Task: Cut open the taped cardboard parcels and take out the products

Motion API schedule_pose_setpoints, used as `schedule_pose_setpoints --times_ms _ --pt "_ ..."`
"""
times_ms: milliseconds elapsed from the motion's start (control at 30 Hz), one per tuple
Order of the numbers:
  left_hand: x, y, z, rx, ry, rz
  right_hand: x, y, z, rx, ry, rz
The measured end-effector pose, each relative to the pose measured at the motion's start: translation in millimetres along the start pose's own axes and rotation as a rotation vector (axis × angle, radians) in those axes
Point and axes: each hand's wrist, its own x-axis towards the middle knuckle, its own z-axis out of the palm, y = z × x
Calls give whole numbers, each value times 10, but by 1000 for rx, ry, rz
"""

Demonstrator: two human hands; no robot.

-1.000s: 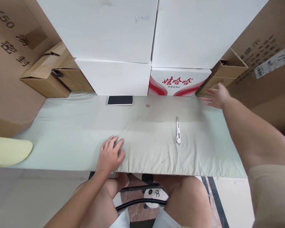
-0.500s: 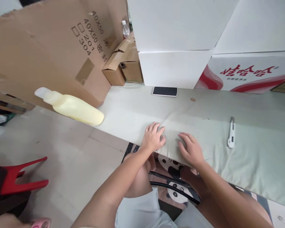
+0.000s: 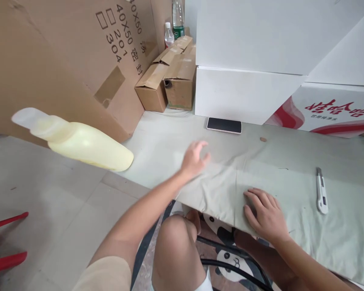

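My left hand (image 3: 195, 160) hovers over the pale green cloth (image 3: 166, 145), slightly blurred, its thumb and fingers curved apart with nothing between them. Flat on the same cloth near the front edge lies my right hand (image 3: 267, 216), fingers stretched out and holding nothing. To the left stands a pale yellow bottle (image 3: 91, 143) with a whitish cap, appearing slanted in this view. A white utility knife (image 3: 322, 192) lies right of my right hand. Beyond my left hand, a phone (image 3: 224, 125) with a dark screen lies face up by the white boxes.
A big cardboard box (image 3: 69, 60) rises at the back left. Smaller brown cartons (image 3: 182, 87) sit beside stacked white boxes (image 3: 239, 93), with two clear bottles behind. A small brown piece (image 3: 263, 139) lies on the cloth. Red stool legs (image 3: 7, 262) show at lower left.
My left hand has lifted and reached forward, away from the table's front edge. The right hand stays resting on the cloth. The camera view has shifted left, so things appear farther right.
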Motion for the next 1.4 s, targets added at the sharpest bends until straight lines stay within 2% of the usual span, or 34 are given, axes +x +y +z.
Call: schedule_pose_setpoints --times_ms 133,233,333,433,533,733,900,1033,1167,1267,1333,1400 --pt "1309 -379 -706 48 200 -221 31 -9 -2 -15 -14 -3" --pt "2005 -636 -1057 8 340 -213 47 -13 -10 6 -24 3" --pt "2293 -740 -1200 -16 378 -250 58 -14 -16 11 -36 19" --pt "2318 -646 -1229 101 340 -381 64 -16 -20 14 -46 24" --pt "2254 -496 -1218 158 312 -403 60 -15 -18 31 -49 32" --pt "1983 -313 -1207 231 245 -396 51 -19 -2 44 -40 61" --pt "1482 -80 -1243 313 254 -377 34 -24 -3 88 -22 115" --pt "831 112 -1143 259 291 -360 22 6 4 145 -47 163" --pt "-54 229 -912 69 404 -212 36 68 21 355 -47 253" --pt "-719 295 -764 -66 436 -162 36 166 -46 460 -2 293" --pt "-1038 343 -694 -184 417 -122 27 309 -158 505 47 330" --pt "-1196 403 -614 -269 383 -69 2 543 -294 501 127 414"
